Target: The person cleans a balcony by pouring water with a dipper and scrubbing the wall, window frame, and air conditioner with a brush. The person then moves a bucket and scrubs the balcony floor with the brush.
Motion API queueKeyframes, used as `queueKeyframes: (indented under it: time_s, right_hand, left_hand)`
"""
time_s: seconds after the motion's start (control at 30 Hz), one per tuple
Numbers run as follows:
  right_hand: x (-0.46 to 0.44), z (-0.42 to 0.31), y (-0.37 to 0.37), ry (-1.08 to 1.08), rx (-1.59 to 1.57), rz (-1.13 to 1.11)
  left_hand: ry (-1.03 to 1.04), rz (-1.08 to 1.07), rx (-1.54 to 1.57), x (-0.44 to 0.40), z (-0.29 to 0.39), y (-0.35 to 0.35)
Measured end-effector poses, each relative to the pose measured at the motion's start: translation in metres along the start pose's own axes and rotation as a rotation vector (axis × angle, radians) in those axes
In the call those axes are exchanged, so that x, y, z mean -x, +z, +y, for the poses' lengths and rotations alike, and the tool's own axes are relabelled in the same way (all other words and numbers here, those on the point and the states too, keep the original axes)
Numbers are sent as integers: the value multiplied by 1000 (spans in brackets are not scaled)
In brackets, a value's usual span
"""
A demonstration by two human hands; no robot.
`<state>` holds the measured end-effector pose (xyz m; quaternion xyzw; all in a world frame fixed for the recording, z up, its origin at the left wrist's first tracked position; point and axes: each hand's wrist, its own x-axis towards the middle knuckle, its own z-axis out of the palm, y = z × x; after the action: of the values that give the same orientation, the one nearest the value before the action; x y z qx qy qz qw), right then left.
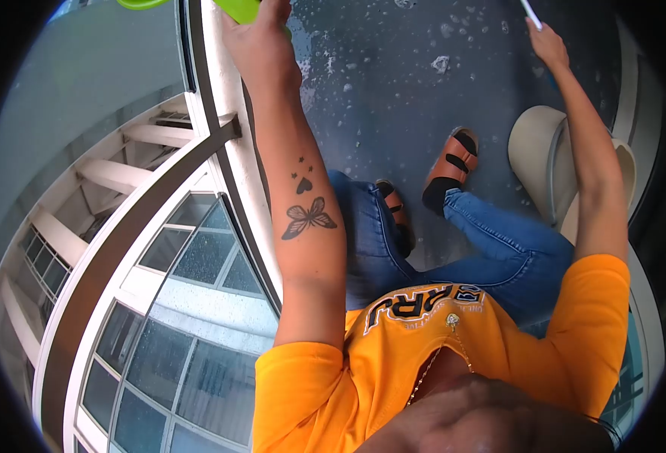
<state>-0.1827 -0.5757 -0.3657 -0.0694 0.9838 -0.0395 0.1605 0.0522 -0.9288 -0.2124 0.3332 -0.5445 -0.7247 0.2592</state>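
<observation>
My left hand (261, 38) reaches up to the top edge, its fingers partly cut off by the frame. It is closed on a bright green plastic thing (239, 9), of which only part shows, so its kind is unclear. Another bright green curved piece (141, 3) shows further left; I cannot tell whether the two are joined. At the upper right my right hand (550, 47) grips a thin white stick (530, 13) that runs out of the top of the view. The dark floor (393, 90) between the hands is wet, with foam spots scattered over it.
A curved beige plastic object (533, 143) stands beside my right arm. To my left are a white ledge (231, 90) and a brown-and-white railing (219, 136), with a windowed building (174, 370) beyond. My sandalled feet (453, 158) are on the wet floor.
</observation>
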Motion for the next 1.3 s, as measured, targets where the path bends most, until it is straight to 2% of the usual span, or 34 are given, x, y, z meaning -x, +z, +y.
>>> queueKeyframes:
  time_s: [0.07,0.1,0.13,0.2,0.23,0.27,0.33,0.37,0.4,0.47,0.5,0.53,0.57,0.6,0.67,0.7,0.73,0.77,0.8,0.87,0.93,0.97,1.0,1.03,1.07,1.1,1.13,1.17,1.2,1.27,1.3]
  right_hand:
    - [39,-46,16,-280,-86,-63]
    - [88,-88,16,-260,-135,-169]
    - [131,-115,24,-320,-225,-366]
    - [211,-157,64,-459,-226,-544]
    - [245,-177,80,-501,-233,-765]
    - [277,-191,109,-676,-150,-827]
    - [318,-220,141,-973,-31,-972]
    - [326,-233,167,-1141,56,-933]
    - [322,-242,172,-1167,52,-933]
    - [292,-262,188,-1119,54,-836]
    - [263,-262,216,-1139,60,-729]
    - [222,-253,221,-1108,-46,-560]
    - [169,-244,244,-1064,-216,-500]
    - [130,-244,201,-976,-180,-483]
    - [54,-248,103,-800,-109,-454]
    - [-17,-239,148,-771,-20,-216]
    - [-31,-253,101,-526,-9,-153]
    - [-77,-253,106,-509,-18,9]
    - [-42,-263,52,-501,-15,137]
    - [-44,-267,37,-500,84,160]
    - [-60,-249,66,-662,-165,-47]
    - [-29,-244,85,-745,-270,-79]
    - [25,-239,81,-928,76,-318]
    - [155,-234,91,-958,-618,-95]
    - [204,-216,110,-961,-401,-248]
    - [241,-218,110,-1027,-16,-673]
    - [282,-212,125,-848,-107,-823]
    - [308,-210,132,-900,-150,-941]
    - [315,-209,144,-901,-152,-944]
    - [332,-209,170,-27,-1189,-1194]
    - [303,-207,232,-256,-795,-1283]
  left_hand:
    - [19,-7,-24,2,3,-7]
    - [31,-27,-41,4,5,-9]
    - [32,-24,-50,7,7,-10]
    - [29,-15,-104,10,10,-11]
    - [38,-50,-172,11,7,-13]
    - [34,-51,-114,12,0,-9]
    - [30,-67,-340,18,-4,-1]
    - [5,-104,-384,22,-5,3]
    - [-23,-140,-426,25,-7,8]
    - [-51,-168,-572,30,-1,13]
    - [5,-176,-539,30,-4,10]
    - [58,-184,-507,30,-10,5]
    - [35,-154,-395,28,-22,2]
    - [60,-205,-479,29,-24,-4]
    - [28,-161,-597,35,-17,-5]
    - [28,-141,-600,37,-15,-6]
    - [21,-137,-581,36,-13,-5]
    - [9,-132,-564,37,-12,-6]
    - [7,-118,-568,39,-12,-8]
    - [40,-111,-541,37,-12,-8]
    - [54,-99,-548,37,-16,-6]
    - [74,-95,-553,35,-18,-4]
    - [74,-89,-545,31,-19,0]
    - [55,-86,-541,30,-20,4]
    - [42,-89,-545,28,-22,9]
    - [46,-81,-536,26,-25,13]
    - [46,-80,-536,25,-28,17]
    - [49,-87,-535,25,-31,21]
    - [54,-93,-535,24,-33,25]
    - [71,-95,-548,21,-35,35]
    - [86,-103,-557,21,-39,37]
